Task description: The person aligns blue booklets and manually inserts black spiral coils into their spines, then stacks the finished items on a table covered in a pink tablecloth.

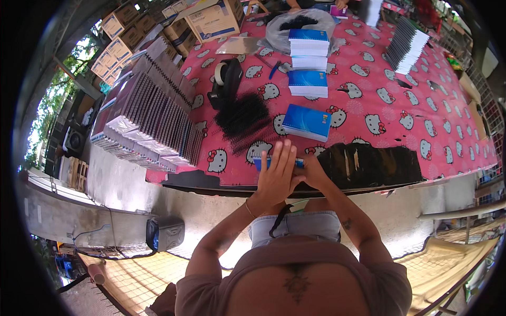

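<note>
Your left hand is pressing flat on a blue notebook, your right hand is gripping its right end; black combs are lying just beyond.

Tape dispenser, stacked blue notebooks, cardboard boxes.

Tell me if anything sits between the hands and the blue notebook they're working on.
Nothing visible does. Both hands are already on the blue notebook at the table's near edge: the left hand lies flat over it, and the right hand is at its right end.
</note>
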Demonstrator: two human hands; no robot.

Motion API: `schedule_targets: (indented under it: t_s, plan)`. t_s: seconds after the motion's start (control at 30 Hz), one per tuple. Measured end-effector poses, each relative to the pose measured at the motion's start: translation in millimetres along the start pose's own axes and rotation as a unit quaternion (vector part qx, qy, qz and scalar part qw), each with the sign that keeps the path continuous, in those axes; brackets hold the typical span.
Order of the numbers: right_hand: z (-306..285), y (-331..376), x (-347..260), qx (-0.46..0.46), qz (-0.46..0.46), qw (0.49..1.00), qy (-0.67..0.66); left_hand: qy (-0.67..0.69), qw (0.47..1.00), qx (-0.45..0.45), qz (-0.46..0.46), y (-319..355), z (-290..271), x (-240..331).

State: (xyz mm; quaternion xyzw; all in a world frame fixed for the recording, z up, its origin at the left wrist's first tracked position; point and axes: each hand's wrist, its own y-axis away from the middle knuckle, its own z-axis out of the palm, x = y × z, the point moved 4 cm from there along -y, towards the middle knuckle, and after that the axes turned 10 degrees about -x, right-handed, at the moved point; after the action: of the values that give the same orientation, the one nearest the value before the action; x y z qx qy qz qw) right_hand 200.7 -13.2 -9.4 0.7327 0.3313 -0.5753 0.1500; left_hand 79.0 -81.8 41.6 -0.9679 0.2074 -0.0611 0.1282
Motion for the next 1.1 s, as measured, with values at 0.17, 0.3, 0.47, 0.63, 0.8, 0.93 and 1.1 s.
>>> schedule_targets:
  t_s: [0.17, 0.3, 0.47, 0.63, 0.8, 0.93, 1.1]
  plan:
    - [-3, -3, -12, 0.010, -0.038, 0.999, 0.013, 0.061, 0.996, 0.068, 0.003, 19, -10, 11]
    - [-16, 5, -52, -0.040, 0.017, 0.994, 0.100, 0.094, 0.994, 0.051, 0.024, -7, -24, -26]
    - [-55, 20, -55, -0.016, -0.054, 0.997, 0.054, 0.145, 0.982, 0.113, 0.039, -11, -28, -18]
    - [-59, 11, -61, -0.065, -0.089, 0.990, 0.087, 0.156, 0.981, 0.108, 0.038, -9, -30, -17]
    - [-48, 11, -72, 0.007, -0.133, 0.978, 0.158, 0.128, 0.991, 0.044, 0.013, -10, -40, -6]
    - [-47, 25, -83, 0.178, -0.093, 0.954, 0.221, 0.176, 0.983, 0.050, -0.005, -18, -60, 2]
    - [-65, 65, -85, 0.313, -0.060, 0.946, -0.066, 0.426, 0.893, 0.113, 0.092, -81, -102, 34]
